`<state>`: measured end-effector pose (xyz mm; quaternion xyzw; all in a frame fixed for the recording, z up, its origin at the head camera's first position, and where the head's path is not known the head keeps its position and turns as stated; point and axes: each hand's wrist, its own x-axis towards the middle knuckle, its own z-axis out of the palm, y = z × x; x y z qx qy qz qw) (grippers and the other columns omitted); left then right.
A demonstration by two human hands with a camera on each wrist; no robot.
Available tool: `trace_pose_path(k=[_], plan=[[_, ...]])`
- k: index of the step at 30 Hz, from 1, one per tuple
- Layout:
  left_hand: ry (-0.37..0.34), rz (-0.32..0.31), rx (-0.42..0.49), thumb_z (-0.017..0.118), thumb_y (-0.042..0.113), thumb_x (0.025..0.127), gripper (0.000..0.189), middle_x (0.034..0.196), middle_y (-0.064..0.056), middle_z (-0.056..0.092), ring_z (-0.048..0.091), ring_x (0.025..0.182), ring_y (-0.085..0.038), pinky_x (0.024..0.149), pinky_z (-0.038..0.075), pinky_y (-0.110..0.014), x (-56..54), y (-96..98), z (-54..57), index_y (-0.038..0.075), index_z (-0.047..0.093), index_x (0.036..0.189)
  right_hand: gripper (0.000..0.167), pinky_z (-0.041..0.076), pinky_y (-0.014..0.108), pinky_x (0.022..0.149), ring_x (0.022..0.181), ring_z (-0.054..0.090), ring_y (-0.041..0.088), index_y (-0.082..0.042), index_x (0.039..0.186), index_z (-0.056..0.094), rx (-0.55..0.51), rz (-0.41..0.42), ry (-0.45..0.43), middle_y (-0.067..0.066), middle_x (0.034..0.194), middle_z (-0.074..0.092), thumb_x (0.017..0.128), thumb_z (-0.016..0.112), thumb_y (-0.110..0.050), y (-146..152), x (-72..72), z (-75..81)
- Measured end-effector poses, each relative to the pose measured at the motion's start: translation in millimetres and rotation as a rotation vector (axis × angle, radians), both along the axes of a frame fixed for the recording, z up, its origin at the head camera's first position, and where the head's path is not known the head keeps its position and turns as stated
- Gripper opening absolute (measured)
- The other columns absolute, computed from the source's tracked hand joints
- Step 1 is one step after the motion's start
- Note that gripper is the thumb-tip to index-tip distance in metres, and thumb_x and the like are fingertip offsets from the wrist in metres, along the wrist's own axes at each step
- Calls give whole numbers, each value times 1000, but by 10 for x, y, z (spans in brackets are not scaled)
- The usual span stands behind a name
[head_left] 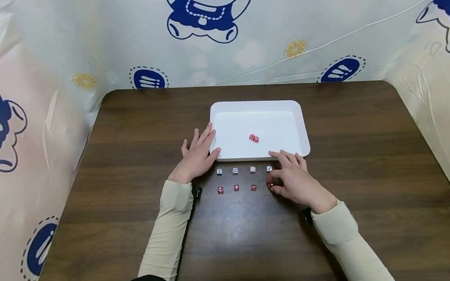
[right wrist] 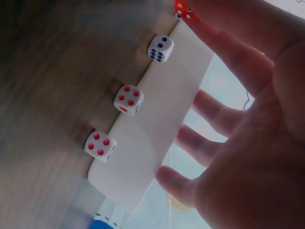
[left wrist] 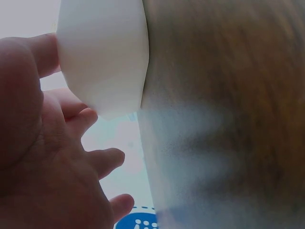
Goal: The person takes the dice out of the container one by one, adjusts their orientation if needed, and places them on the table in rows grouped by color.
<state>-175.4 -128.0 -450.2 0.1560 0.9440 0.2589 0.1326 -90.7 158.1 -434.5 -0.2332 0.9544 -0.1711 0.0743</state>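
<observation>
My right hand [head_left: 296,183] pinches a red die [right wrist: 182,8] between thumb and index finger, at the right end of a row of red dice [head_left: 236,188]. Its other fingers reach toward the near rim of a white tray [head_left: 256,106]. Above that row, several white dice [right wrist: 128,99] stand in a line along the tray's near side. Two red dice [head_left: 254,138] lie side by side inside the tray. The left hand [head_left: 196,159] rests at the tray's near left corner, thumb over the rim and fingers spread along the left side.
All this is on a dark brown wooden table [head_left: 372,153] with rounded far corners. Pale sheets printed with blue cartoon figures [head_left: 208,13] hang around its back and sides.
</observation>
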Motion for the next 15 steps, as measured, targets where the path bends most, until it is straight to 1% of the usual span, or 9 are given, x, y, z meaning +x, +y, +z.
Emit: trace_pose_path(k=[15], plan=[[-1, 1, 0, 38, 41, 102, 62, 164, 8, -2, -6, 151, -32, 113, -2, -65, -5, -1, -8, 16, 17, 156, 9, 13, 66, 107, 139, 27, 40, -21, 86, 74, 8, 0, 2, 15, 151, 36, 79, 80, -20, -3, 3, -19]])
